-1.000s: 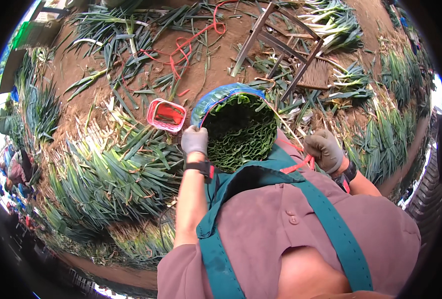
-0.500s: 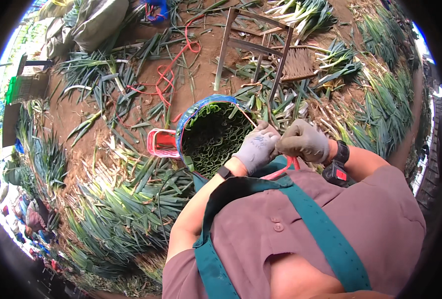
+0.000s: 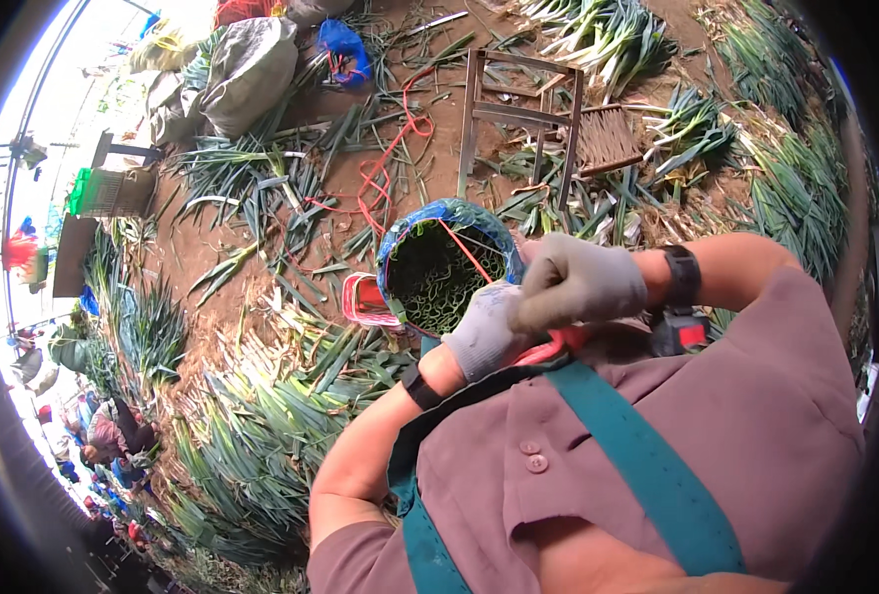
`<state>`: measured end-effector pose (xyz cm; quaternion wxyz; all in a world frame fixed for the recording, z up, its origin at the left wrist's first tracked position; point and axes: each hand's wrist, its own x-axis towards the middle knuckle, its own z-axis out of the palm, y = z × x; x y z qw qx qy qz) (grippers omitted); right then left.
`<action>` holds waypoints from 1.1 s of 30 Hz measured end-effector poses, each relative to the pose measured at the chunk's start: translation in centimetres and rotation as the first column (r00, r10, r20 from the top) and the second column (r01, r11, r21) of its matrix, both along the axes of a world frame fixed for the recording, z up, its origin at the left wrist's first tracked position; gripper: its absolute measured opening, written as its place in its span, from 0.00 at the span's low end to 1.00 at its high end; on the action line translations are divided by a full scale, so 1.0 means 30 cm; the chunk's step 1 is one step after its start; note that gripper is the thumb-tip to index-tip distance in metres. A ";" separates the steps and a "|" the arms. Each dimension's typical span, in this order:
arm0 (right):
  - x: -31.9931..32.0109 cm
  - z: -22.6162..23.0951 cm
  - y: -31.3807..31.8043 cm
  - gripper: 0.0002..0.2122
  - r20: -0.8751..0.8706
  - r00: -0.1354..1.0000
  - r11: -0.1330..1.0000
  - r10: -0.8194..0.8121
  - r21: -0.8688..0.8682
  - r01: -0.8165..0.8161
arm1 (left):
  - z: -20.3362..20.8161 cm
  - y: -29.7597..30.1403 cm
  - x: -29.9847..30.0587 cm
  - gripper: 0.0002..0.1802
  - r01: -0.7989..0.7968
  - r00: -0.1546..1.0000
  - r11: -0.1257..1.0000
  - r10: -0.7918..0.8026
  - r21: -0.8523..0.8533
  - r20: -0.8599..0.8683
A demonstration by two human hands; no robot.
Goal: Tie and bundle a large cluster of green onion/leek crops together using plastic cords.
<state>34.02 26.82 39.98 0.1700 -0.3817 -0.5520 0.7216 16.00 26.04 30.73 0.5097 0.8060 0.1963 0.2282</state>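
my left hand [image 3: 487,332], touching my right hand [image 3: 586,282]; right fingers curled, contents hidden; left grip, i cannot tell; red strap [image 3: 467,252] over blue-wrapped greens [image 3: 437,287] before me, seemingly straight from tension.

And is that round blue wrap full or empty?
Full: green leaf ends crowd the opening of the blue wrap.

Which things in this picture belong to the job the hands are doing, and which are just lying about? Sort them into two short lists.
Seem to belong to the job:
- gloved left hand
- gloved right hand
- blue-wrapped green bundle
- red ribbon across the bundle

Seem to be just lying about:
- wooden chair
- red basket
- grey sack
- blue bag
- heaped leeks
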 end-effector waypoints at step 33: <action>-0.210 -0.503 0.126 0.09 0.121 0.991 0.504 0.066 0.853 -0.137 | -0.522 -0.014 -0.099 0.21 -0.543 0.749 0.300 0.595 -0.785 -0.291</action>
